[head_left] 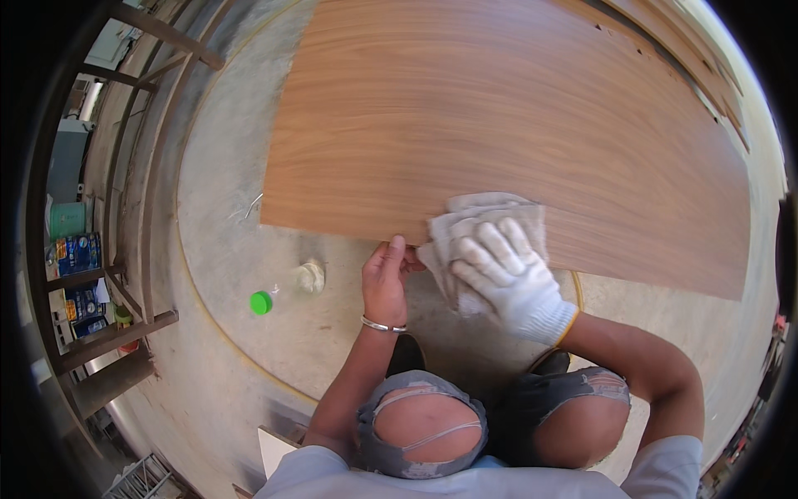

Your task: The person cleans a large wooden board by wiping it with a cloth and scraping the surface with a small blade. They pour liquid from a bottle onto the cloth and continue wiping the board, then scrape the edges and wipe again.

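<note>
On the concrete floor (208, 249) — green cap (261, 303), white lump (311, 274), left hand (386, 279) gripping panel (499, 125) edge, gloved right hand (507, 279) grasping cloth (486, 220).

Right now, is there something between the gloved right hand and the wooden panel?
Yes. A folded pale cloth lies between the gloved right hand and the wooden panel, at its near edge. The bare left hand grips that edge directly.

Crouched over a brown wood-veneer sheet (499, 125) on concrete floor (233, 191). Gloved right hand (507, 279) pressing a folded white cloth (478, 220) on the sheet's near edge; bare left hand (386, 279) (silver bangle) gripping that edge. Green bottle cap (261, 303) lying nearby.
</note>
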{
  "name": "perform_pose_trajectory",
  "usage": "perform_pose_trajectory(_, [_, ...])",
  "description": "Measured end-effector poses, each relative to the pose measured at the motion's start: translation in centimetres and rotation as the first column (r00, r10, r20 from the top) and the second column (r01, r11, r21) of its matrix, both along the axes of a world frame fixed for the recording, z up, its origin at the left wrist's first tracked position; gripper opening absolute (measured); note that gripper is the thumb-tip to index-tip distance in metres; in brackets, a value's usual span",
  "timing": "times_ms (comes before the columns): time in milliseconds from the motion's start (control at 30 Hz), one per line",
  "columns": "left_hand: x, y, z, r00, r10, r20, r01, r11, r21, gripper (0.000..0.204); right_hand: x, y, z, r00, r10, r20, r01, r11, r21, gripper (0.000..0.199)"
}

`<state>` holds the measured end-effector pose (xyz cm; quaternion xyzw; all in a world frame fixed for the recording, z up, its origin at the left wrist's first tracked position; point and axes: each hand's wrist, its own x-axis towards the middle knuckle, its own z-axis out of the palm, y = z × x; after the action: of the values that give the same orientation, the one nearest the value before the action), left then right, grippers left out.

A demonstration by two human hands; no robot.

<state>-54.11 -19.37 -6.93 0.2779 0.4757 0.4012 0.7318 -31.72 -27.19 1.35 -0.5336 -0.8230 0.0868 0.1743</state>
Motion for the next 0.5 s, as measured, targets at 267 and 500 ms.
perform_pose_trajectory(267, [-6.7, 1.8, -1.5, 0.856, 0.516, -0.031, -0.515, 0.847, -0.13, 0.037, -10.3, 12.6, -1.8, 0.943, 0.293, -0.157, -0.252, 0.938, 0.239, 0.04])
perform_pose_trajectory(500, [-10.6, 1.5, -0.8, 0.901, 0.423, -0.098, -0.428, 0.903, -0.04, 0.04, -18.8, 18.7, -4.6, 0.978, 0.196, -0.069, -0.191, 0.979, 0.071, 0.049])
